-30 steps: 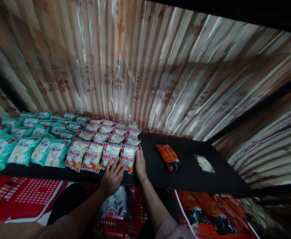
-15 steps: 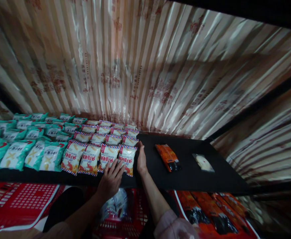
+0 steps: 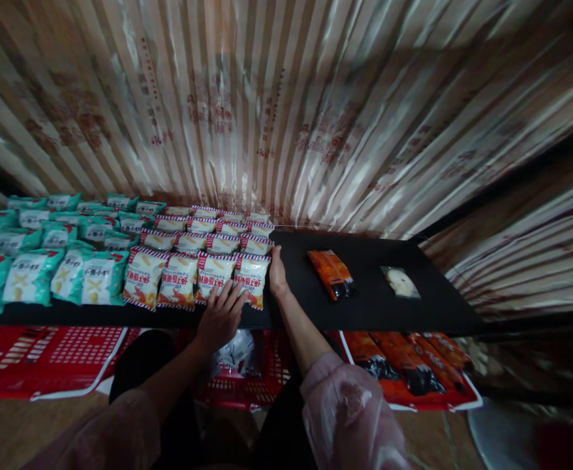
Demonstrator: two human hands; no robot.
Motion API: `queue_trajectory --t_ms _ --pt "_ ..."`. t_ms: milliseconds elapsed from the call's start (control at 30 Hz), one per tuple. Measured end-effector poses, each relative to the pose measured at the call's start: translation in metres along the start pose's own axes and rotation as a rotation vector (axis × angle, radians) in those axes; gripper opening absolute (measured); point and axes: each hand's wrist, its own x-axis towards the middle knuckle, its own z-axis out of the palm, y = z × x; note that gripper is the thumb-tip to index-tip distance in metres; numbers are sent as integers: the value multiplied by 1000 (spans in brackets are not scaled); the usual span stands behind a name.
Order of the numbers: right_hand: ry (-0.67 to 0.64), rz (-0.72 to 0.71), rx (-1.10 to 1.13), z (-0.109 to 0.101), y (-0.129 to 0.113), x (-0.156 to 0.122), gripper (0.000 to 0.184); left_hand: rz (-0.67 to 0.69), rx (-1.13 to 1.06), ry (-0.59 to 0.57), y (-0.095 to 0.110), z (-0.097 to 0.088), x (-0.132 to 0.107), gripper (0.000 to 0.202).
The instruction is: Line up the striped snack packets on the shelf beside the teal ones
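Rows of white snack bags with red-and-blue striped edges stand on a black shelf. My left hand lies with fingers stretched over the lower fronts of two front-row bags, the rightmost snack bag and the snack bag beside it. Upright along the right side of the striped rows, my right hand has its fingers extended, its palm side against or very near the end bags. Neither hand grips anything. Left of the striped bags stand several rows of teal snack bags.
An orange-and-black packet and a small clear packet with pale contents lie on the shelf to the right. Below stand a red basket, another holding clear-wrapped packs, and one with orange packets. Striped sheeting hangs behind.
The camera view has tilted down, so the shelf appears higher and more floor shows. Both hands keep nearly the same places against the striped bags.
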Motion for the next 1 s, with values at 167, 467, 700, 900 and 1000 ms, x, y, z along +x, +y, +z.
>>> queue_trajectory --t_ms 167,467,700,900,1000 --pt "-32 -15 -3 0 -3 -1 69 4 8 10 1 1 0 47" --pt "38 20 99 -7 0 26 76 25 35 96 0 8 -2 46" --pt "-71 31 125 -3 -5 48 76 38 43 137 -1 12 -1 45" --pt "-88 63 115 -3 2 55 77 43 57 142 -1 10 1 44" --pt "-30 67 114 -4 6 52 76 42 47 120 -1 8 1 45"
